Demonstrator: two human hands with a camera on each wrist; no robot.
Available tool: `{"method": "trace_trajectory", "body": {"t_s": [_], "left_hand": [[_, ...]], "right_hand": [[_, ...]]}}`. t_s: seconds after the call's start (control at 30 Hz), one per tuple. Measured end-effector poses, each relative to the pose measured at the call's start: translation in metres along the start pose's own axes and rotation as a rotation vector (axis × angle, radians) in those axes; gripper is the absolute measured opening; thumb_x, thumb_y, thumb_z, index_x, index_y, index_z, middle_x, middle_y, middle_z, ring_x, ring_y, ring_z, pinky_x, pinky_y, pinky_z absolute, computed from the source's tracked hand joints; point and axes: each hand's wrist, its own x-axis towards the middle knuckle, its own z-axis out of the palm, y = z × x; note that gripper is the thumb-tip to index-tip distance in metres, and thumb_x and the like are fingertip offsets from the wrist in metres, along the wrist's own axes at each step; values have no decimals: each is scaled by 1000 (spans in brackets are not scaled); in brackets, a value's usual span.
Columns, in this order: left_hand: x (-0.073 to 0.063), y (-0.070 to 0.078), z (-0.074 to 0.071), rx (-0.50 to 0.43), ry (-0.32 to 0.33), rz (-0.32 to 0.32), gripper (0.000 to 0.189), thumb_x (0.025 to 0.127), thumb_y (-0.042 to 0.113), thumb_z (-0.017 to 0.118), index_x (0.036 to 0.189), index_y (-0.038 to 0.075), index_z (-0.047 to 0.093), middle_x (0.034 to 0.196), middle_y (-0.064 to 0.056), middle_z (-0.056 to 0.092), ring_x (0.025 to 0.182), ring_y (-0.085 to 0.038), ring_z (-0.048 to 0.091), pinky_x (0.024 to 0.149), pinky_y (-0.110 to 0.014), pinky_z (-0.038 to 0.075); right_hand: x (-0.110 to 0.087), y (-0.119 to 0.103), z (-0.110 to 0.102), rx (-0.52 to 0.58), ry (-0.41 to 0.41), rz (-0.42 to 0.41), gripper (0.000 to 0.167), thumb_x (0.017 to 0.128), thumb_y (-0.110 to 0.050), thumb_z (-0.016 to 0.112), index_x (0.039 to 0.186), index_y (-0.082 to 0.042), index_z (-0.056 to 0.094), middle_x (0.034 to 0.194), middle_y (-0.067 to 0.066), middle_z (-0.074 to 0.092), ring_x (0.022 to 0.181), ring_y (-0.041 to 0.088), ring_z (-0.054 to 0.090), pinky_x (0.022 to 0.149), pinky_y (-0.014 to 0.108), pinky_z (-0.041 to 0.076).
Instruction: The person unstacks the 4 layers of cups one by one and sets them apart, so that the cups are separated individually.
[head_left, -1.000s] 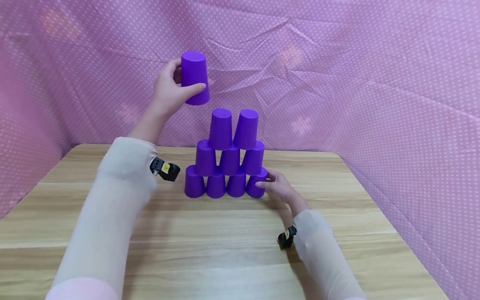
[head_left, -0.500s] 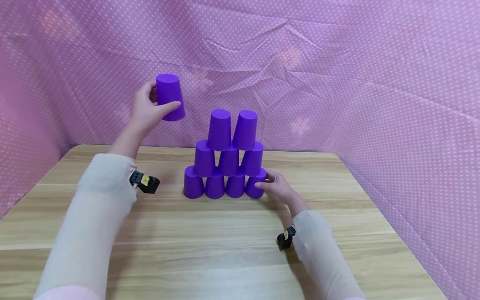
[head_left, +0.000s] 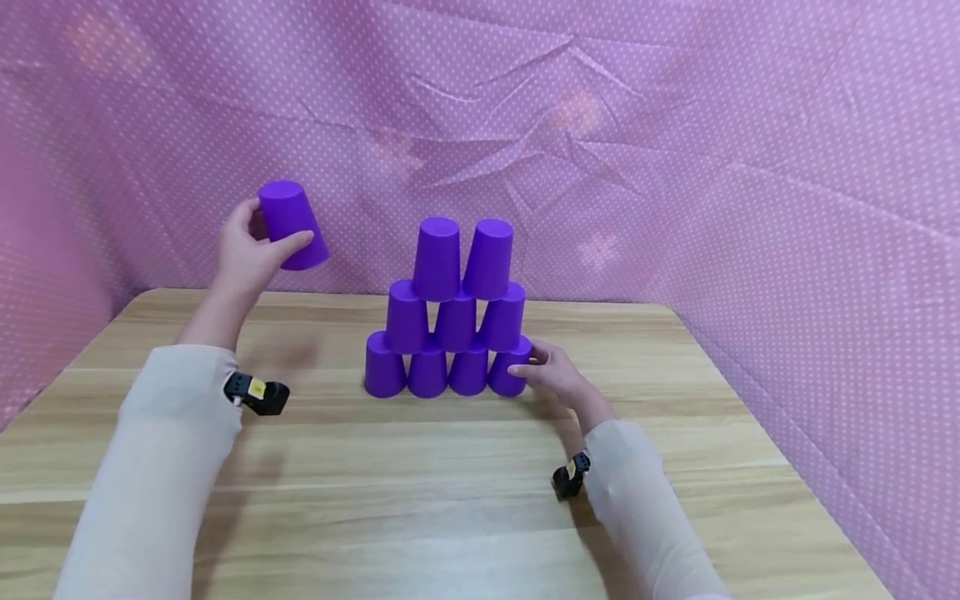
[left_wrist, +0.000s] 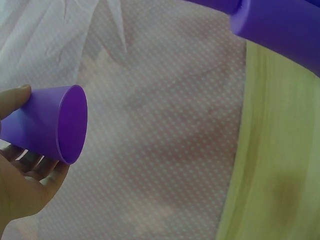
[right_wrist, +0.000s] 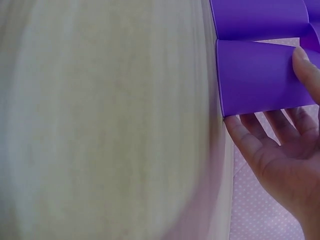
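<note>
My left hand (head_left: 247, 252) holds a purple plastic cup (head_left: 291, 223) upside down in the air, left of the stack and slightly tilted. Its thumb lies across the near side, with the fingers behind. The left wrist view shows the open mouth of this cup (left_wrist: 73, 125). Upside-down purple cups form a pyramid on the table, with two cups (head_left: 437, 260) on the top row, three below and several at the bottom. At the right end of the bottom row, my right hand (head_left: 558, 375) grips the corner cup (right_wrist: 260, 77), thumb on one side and fingers along the other.
The stack stands on a light wooden table (head_left: 420, 483) with rounded far corners. A pink dotted cloth (head_left: 637, 167) hangs behind the table and along both sides. Small black cameras (head_left: 257, 393) sit on both sleeved wrists.
The left hand has carried its cup left and downward, away from above the stack, and the cup has tilted a little more. The right hand and the stacked cups stay in place.
</note>
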Motion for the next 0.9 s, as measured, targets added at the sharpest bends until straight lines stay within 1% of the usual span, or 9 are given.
{"method": "trace_trajectory", "body": {"t_s": [0.13, 0.27, 0.37, 0.47, 0.57, 0.7, 0.8, 0.9], "left_hand": [[-3, -12, -3, -26, 5, -22, 69, 77, 23, 65, 133, 7, 27, 124, -17, 38, 110, -24, 38, 95, -33, 32], [-7, -27, -6, 8, 12, -46, 70, 77, 25, 65, 134, 7, 27, 125, -19, 37, 111, -25, 38, 96, -33, 31], [-9, -38, -8, 38, 16, -49, 73, 77, 25, 65, 134, 5, 25, 126, -21, 36, 112, -27, 37, 96, -35, 31], [-10, -50, -10, 54, 31, -58, 73, 77, 25, 65, 134, 3, 24, 127, -22, 36, 112, -29, 36, 96, -36, 30], [-10, -62, -12, 75, 46, -85, 73, 77, 25, 65, 133, 1, 24, 127, -23, 35, 113, -31, 36, 96, -37, 31], [-8, -77, -12, 80, 75, -122, 73, 77, 22, 64, 133, -2, 22, 128, -25, 33, 114, -32, 34, 96, -36, 30], [-8, -87, -13, 78, 100, -138, 72, 78, 20, 63, 132, -3, 22, 128, -25, 33, 115, -32, 33, 97, -35, 29], [-8, -97, -14, 86, 106, -156, 71, 78, 20, 62, 132, -4, 22, 128, -26, 32, 115, -33, 32, 97, -36, 28]], "right_hand": [[-1, 2, -1, 22, 5, -15, 43, 75, -7, 66, 115, -3, 51, 105, 12, 57, 95, 23, 53, 80, 33, 45], [-1, 4, -2, 28, 3, -33, 42, 75, -7, 66, 115, -4, 52, 102, 11, 58, 94, 22, 54, 79, 33, 45], [0, 4, -1, 27, -2, -37, 43, 75, -7, 66, 115, -3, 52, 102, 11, 58, 94, 22, 54, 79, 33, 45], [1, 3, 0, 29, 0, -24, 44, 75, -6, 65, 117, -4, 51, 104, 11, 58, 94, 22, 54, 80, 32, 45], [1, 2, 1, 14, 10, -14, 44, 75, -6, 65, 117, -5, 51, 104, 11, 57, 94, 21, 53, 80, 32, 45], [0, 1, 1, 8, 23, 2, 44, 75, -5, 65, 116, -5, 51, 103, 11, 57, 94, 22, 53, 81, 32, 45], [-1, 1, 0, 15, 27, 20, 44, 75, -6, 66, 116, -6, 51, 103, 11, 57, 94, 22, 53, 81, 32, 45], [-1, 1, 0, 29, 23, 26, 44, 75, -6, 66, 117, -6, 51, 104, 10, 57, 95, 21, 53, 81, 32, 44]]}}
